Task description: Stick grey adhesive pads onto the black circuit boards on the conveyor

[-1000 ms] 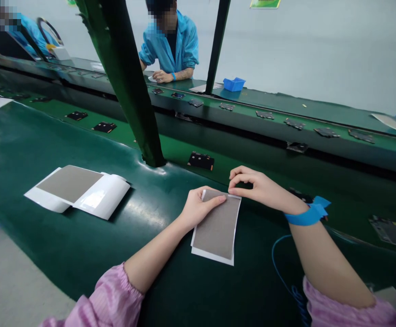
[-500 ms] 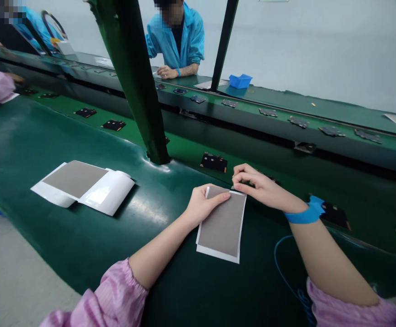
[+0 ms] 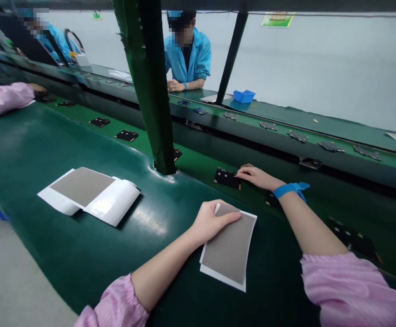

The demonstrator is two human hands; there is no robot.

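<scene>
My left hand (image 3: 214, 222) grips a stack of grey sheets on white backing (image 3: 228, 250), thumb across the top and fingers underneath. The sheets are tilted over the green table mat. Farther out, my right hand (image 3: 255, 176) has its fingertips pinched together at the right end of a black circuit board (image 3: 228, 177), which lies on the green conveyor belt. Whatever is between those fingertips is too small to make out. A blue wrist strap (image 3: 290, 188) circles my right wrist.
More grey sheets with curled white backing (image 3: 83, 186) lie on the mat (image 3: 170, 254) at left. A green post (image 3: 150, 91) stands beside the belt. Several boards line both belts. Across from me are a co-worker (image 3: 191, 59) and a blue bin (image 3: 244, 96).
My right hand has moved from the top edge of the sheets out to the board on the belt. My left hand still holds the sheets. The view has shifted slightly.
</scene>
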